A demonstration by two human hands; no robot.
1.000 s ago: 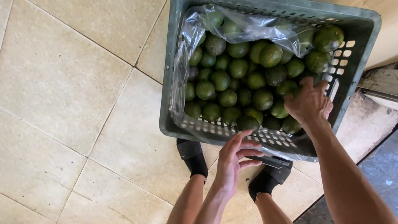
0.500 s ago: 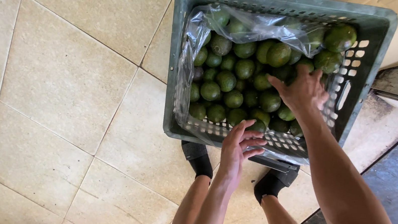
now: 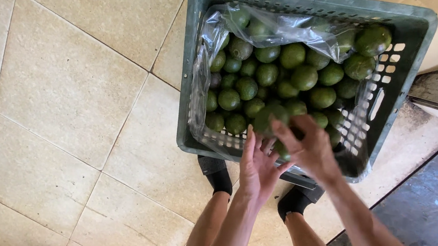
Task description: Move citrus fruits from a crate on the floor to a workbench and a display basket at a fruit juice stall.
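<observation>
— Where's the right hand point(image 3: 313, 151)?
— Over the near edge of the crate point(image 3: 192, 69), fingers curled around one green fruit point(image 3: 271, 118) at the front of the pile.
— And the left hand point(image 3: 258, 169)?
— Just beside it, palm up and fingers spread, holding nothing.
— The rest of the fruit?
— In a clear bag point(image 3: 204, 60) lining the crate, which stands on the tiled floor point(image 3: 68, 82).

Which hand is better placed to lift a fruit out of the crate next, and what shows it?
Probably the right hand: its fingers curl round a green fruit inside the crate. The left hand is open at the near rim, holding nothing.
</observation>
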